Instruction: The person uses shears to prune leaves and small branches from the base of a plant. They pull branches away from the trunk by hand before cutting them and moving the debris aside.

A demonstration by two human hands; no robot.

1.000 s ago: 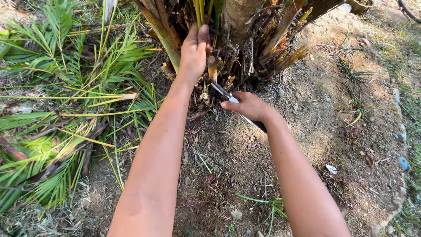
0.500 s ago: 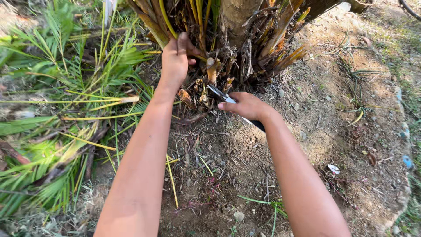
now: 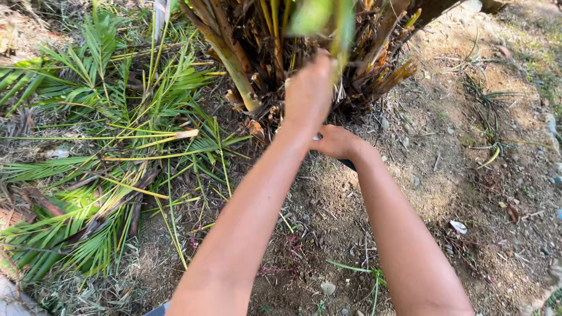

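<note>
My left hand point(image 3: 309, 93) grips a stiff green stalk point(image 3: 342, 29) low down, while my right hand point(image 3: 336, 142) squeezes a hard knife handle point(image 3: 348, 165).

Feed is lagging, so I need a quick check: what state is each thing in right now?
left hand: raised, closed around a green frond stalk
right hand: low at the palm base, gripping a dark-handled cutting tool, blade hidden
cut fronds: lying flat on the ground
</note>
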